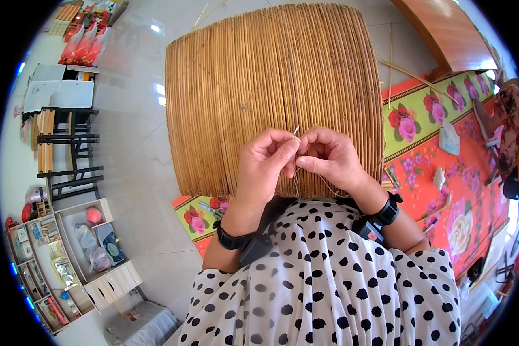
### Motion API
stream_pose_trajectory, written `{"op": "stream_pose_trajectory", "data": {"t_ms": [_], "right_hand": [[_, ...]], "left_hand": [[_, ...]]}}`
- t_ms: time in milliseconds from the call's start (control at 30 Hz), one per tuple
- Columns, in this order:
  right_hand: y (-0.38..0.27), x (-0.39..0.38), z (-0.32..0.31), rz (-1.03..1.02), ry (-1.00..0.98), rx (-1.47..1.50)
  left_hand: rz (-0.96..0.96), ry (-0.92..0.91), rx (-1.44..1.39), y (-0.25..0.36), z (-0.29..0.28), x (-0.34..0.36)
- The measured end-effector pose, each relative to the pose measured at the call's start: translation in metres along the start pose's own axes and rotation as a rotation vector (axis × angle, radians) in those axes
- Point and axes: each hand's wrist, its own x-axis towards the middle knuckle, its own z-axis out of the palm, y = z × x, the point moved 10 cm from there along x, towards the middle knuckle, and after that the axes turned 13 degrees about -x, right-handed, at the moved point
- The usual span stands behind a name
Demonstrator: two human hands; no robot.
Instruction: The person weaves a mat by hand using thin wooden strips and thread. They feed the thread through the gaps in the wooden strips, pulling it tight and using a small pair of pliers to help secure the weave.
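Observation:
A large mat of thin bamboo sticks [259,86] lies on the floor in front of me, its near edge by my lap. My left hand [265,164] and my right hand [328,158] meet just above that near edge. Their fingertips pinch together around a thin needle [296,131] that pokes up between them, and a fine thread [297,184] hangs down below. Which hand holds the needle and which the thread is hard to tell. Both wrists wear black bands. My polka-dot top fills the bottom of the view.
A red and green floral floor mat [444,173] lies to the right with small items on it. Loose sticks [415,75] rest near a wooden board [444,29]. A black stool frame [69,144] and a white shelf unit [69,259] stand at the left.

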Motion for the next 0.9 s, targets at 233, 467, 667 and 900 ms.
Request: {"op": "stream_pose_trajectory", "data": {"t_ms": [233,467,667,900], "right_hand": [[0.0,0.001,-0.003,0.012,0.075,-0.094],[-0.001,0.002,-0.005,0.023,0.121,-0.021],[0.0,0.003,-0.01,0.004,0.176,0.025],[0.0,0.003,-0.011,0.012,0.164,0.061]], "left_hand": [[-0.109,-0.021,-0.063,-0.005,0.002,-0.001],[-0.112,-0.004,-0.03,-0.006,-0.003,-0.001],[-0.112,0.014,0.071,-0.006,-0.003,0.0],[-0.124,-0.014,0.151,-0.011,0.001,0.0]]}}
